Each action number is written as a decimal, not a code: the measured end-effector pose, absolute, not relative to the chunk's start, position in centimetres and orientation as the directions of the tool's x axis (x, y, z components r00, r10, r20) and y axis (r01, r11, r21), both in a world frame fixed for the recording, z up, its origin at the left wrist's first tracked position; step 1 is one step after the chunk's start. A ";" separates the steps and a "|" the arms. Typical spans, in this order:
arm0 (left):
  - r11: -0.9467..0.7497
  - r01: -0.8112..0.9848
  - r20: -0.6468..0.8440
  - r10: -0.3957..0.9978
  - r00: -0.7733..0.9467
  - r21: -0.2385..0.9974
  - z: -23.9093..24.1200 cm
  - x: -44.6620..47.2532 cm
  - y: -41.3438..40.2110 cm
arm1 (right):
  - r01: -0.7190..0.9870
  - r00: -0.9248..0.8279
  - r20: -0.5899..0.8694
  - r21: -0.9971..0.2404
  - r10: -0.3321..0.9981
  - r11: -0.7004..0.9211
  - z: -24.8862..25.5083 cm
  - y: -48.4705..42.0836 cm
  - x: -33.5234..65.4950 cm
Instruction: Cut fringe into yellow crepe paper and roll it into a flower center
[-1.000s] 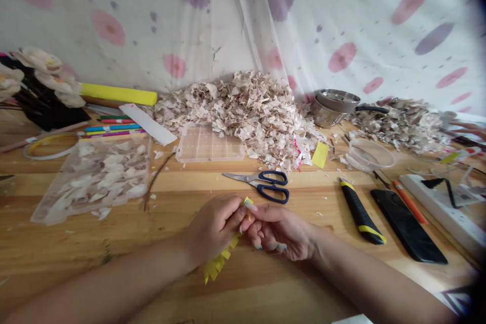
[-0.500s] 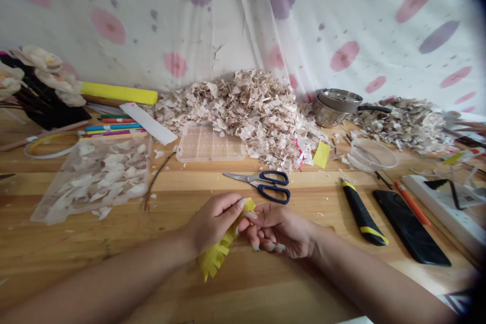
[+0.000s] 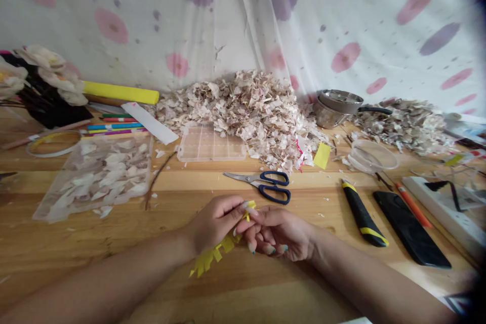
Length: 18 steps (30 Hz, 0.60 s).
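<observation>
A strip of yellow paper (image 3: 207, 259), its edge cut into a fringe, runs beneath my left hand (image 3: 222, 223) and hangs out below the palm. My left thumb and fingers are closed on it. My right hand (image 3: 279, 230) pinches the strip's upper end between thumb and index finger, right beside the left fingertips; its other fingers curl loosely. Part of the strip is hidden under the hands. Just beyond them, scissors with dark blue handles (image 3: 275, 193) lie on the wooden table (image 3: 125, 258), blades pointing left.
Left is a clear plastic tray (image 3: 47, 207) of pale petals. Behind rises a heap of pale flakes (image 3: 261, 111), with a divided clear lid (image 3: 210, 154) before it. A black-and-yellow cutter (image 3: 362, 212), phone (image 3: 412, 230) and white power strip (image 3: 451, 217) lie right.
The strip's hanging fringed end has swung left and slightly up. At the upper end, the strip is now more folded over between the fingertips. Both hands stay nearly in place.
</observation>
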State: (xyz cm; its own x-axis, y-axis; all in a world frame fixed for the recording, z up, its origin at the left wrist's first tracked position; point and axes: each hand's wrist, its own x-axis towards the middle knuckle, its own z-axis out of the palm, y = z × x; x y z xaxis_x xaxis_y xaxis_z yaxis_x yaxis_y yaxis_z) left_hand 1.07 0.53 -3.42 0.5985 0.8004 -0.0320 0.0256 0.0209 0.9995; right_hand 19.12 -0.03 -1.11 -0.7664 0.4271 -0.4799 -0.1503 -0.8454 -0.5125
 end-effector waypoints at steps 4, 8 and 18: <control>-0.059 0.090 -0.006 0.809 0.588 0.994 -3.4 1.0 0.4 | -0.158 -0.758 -0.516 -0.449 0.399 -0.880 -1.1 0.1 19.1; -0.271 0.274 0.095 0.849 0.519 0.923 -3.1 0.9 0.3 | -0.140 -0.762 -0.541 -0.400 0.357 -0.906 -1.0 0.1 19.2; -0.231 0.151 0.109 0.819 0.563 0.961 -3.0 0.8 0.3 | -0.128 -0.768 -0.462 -0.568 0.444 -0.813 -1.0 -0.2 19.1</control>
State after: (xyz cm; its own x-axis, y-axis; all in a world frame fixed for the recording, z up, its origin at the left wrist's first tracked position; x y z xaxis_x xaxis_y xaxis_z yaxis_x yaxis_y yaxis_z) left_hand 0.78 0.30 -2.98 0.5633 0.8191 0.1085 0.1508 -0.2311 0.9612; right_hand 19.08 -0.16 -1.04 -0.7676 0.4441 -0.4622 -0.1282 -0.8129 -0.5681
